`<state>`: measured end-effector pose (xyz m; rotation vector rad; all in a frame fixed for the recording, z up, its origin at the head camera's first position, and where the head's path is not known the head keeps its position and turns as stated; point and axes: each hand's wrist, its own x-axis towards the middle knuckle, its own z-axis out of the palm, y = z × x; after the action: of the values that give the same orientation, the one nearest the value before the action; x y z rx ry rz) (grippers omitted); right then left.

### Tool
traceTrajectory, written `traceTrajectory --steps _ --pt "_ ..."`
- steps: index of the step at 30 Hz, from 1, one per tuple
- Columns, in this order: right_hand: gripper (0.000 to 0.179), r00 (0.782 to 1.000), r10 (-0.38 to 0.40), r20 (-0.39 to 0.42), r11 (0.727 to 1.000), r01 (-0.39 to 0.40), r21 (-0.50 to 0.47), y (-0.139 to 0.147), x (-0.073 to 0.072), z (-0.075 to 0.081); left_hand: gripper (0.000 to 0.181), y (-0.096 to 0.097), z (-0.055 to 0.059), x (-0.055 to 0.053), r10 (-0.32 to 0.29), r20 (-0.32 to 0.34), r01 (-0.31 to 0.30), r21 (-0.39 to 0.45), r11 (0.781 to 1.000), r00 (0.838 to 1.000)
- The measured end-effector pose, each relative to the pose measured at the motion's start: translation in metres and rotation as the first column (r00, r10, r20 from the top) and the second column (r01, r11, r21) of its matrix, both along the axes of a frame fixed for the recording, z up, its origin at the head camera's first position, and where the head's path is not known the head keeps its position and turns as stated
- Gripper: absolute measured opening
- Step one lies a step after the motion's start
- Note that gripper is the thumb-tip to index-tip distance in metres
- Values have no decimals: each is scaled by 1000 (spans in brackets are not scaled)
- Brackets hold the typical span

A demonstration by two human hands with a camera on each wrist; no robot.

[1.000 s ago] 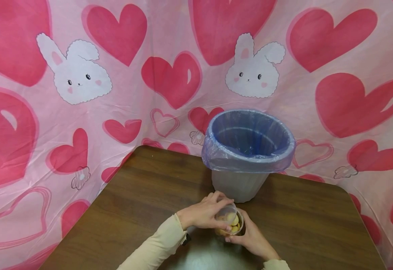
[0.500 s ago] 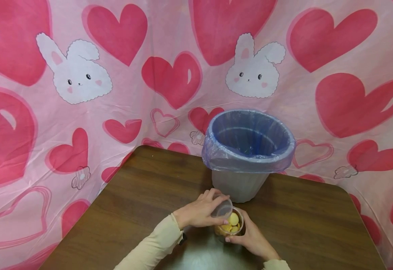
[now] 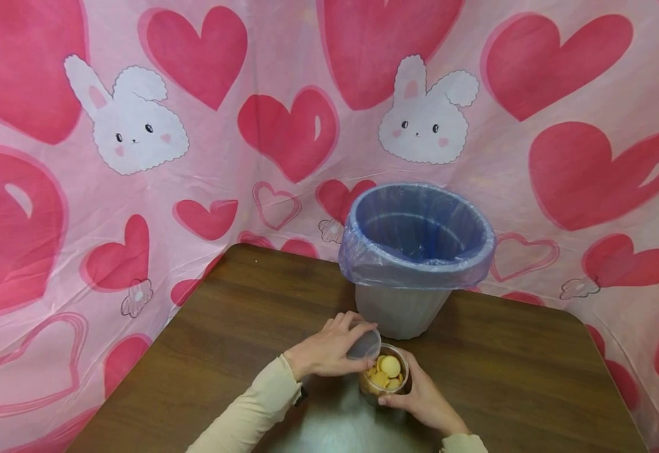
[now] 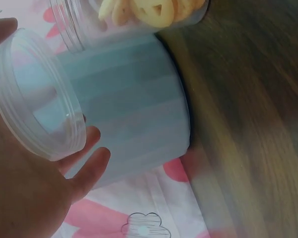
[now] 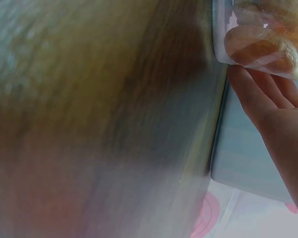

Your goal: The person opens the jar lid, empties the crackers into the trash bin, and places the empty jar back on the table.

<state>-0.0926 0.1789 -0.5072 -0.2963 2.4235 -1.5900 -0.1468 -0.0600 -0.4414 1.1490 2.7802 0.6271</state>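
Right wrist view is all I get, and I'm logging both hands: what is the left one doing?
Observer: The left hand holds a clear lid, tilted beside the jar.
Operator: Is the jar's mouth covered?
Observer: No, the head view shows yellow snacks through its open mouth.
Operator: And the pale bin beyond, anything at its top?
Observer: Yes, a translucent blue liner is folded over it.
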Motion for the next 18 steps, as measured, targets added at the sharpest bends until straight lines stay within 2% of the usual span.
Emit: traceTrajectory --steps 4,18 --pt "90 1000 4 -2 1000 -4 0 0 0 1 70 -2 1 -2 19 -23 -19 -6 1000 1000" --pt "91 1000 -18 12 999 18 36 0 0 1 72 -16 0 -5 87 -37 -88 -30 996 996"
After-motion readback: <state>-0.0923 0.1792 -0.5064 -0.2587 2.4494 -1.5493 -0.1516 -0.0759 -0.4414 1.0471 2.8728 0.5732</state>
